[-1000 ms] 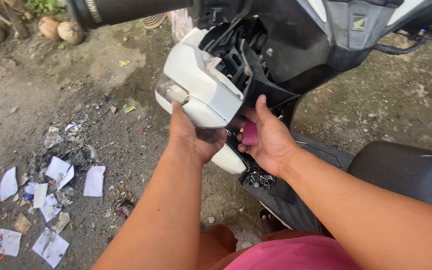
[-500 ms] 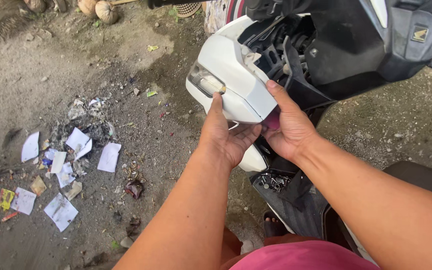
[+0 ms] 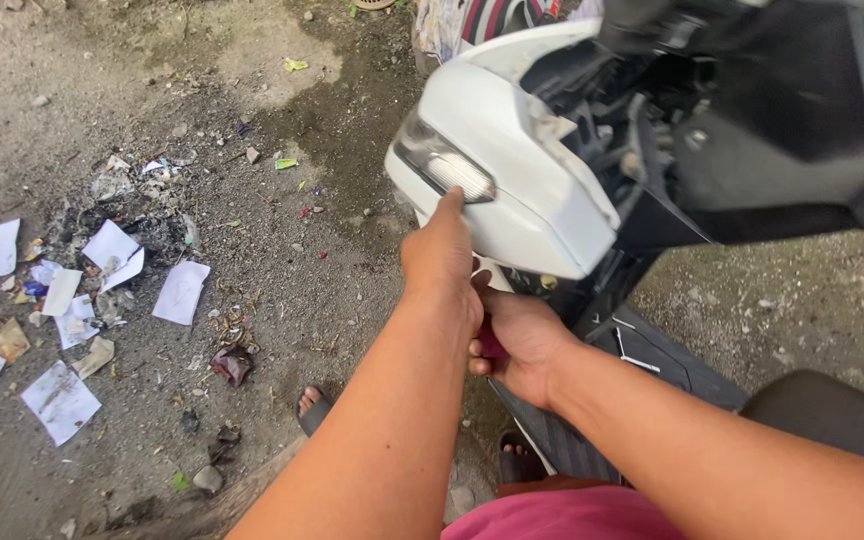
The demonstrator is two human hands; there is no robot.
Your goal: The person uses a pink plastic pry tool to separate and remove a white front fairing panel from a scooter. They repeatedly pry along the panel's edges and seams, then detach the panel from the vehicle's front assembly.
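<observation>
A scooter stands in front of me with its white front cover (image 3: 512, 150) loosened from the black inner frame (image 3: 712, 120). My left hand (image 3: 439, 250) reaches up and presses against the lower edge of the white cover, just under its lamp lens (image 3: 449, 170). My right hand (image 3: 512, 340) sits below and behind the left, closed around a small pink-handled tool (image 3: 490, 345), mostly hidden by my fingers. Exposed black wiring and brackets show behind the cover.
Dirt ground with scattered white paper scraps (image 3: 180, 292) and litter lies to the left. The black footboard (image 3: 652, 370) and seat (image 3: 832, 410) are to the right. My sandalled feet (image 3: 314, 408) rest below, with pink shorts (image 3: 562, 515) at the bottom edge.
The view has shifted left and down. My right hand has dropped away from the cover's underside to below the left wrist. My left hand stays on the cover's lower edge.
</observation>
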